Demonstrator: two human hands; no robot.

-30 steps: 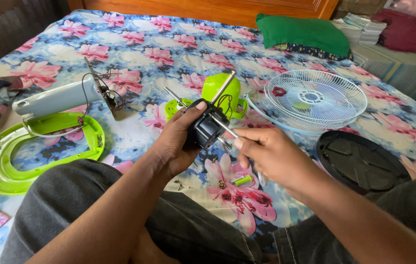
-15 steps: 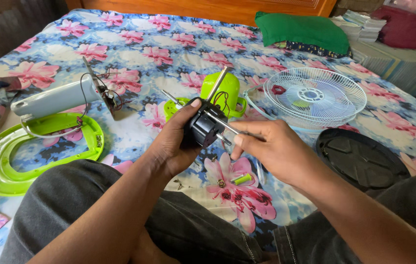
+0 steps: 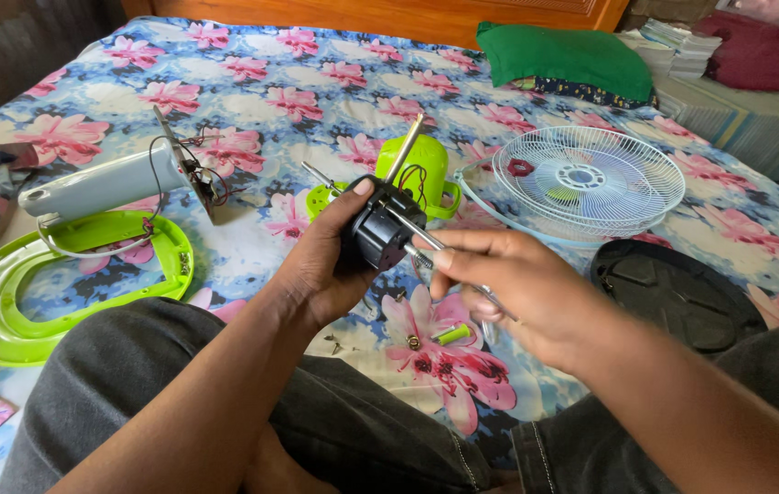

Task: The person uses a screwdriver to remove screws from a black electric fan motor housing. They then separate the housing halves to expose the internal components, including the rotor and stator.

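Two hands (image 3: pixel 408 265), one motor (image 3: pixel 382 229)

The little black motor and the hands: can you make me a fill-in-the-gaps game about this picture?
1. The left hand holds a small motor coloured ____.
2. The right hand holds a thin ____ rod against the motor.
3. The round white fan grille lies on the ____ side of the bed.
4. The flowers on the bedsheet are ____.

Missing words: black; metal; right; pink
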